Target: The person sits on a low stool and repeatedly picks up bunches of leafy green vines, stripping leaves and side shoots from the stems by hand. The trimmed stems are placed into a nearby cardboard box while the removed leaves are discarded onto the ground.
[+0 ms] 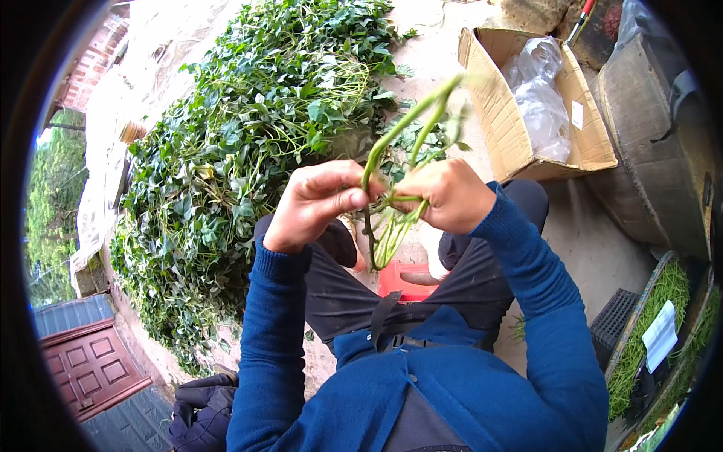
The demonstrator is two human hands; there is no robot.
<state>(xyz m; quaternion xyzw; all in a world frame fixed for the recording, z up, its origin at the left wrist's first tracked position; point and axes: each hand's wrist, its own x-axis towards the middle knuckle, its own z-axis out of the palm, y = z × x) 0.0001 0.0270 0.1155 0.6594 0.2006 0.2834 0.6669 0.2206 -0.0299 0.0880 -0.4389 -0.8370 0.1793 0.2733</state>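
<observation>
Both hands are raised above my lap, close together. My left hand (327, 198) pinches a thick green vine stem (390, 135) between thumb and fingertips. The stem arcs up to the right, and its upper end is blurred. My right hand (446, 195) is closed around a bunch of thin green stalks (398, 234), whose ends hang down below the fingers. A darker length of vine (370, 237) hangs beneath my left hand. Where the vine and stalks meet between the hands is partly hidden by fingers.
A large heap of leafy vines (248, 135) lies ahead and left. An open cardboard box (497, 135) holding clear plastic (539, 107) stands at right. A red plastic stool (404, 279) shows between my legs. Lower right are containers of green stalks (649, 333) and a dark plastic crate (613, 322).
</observation>
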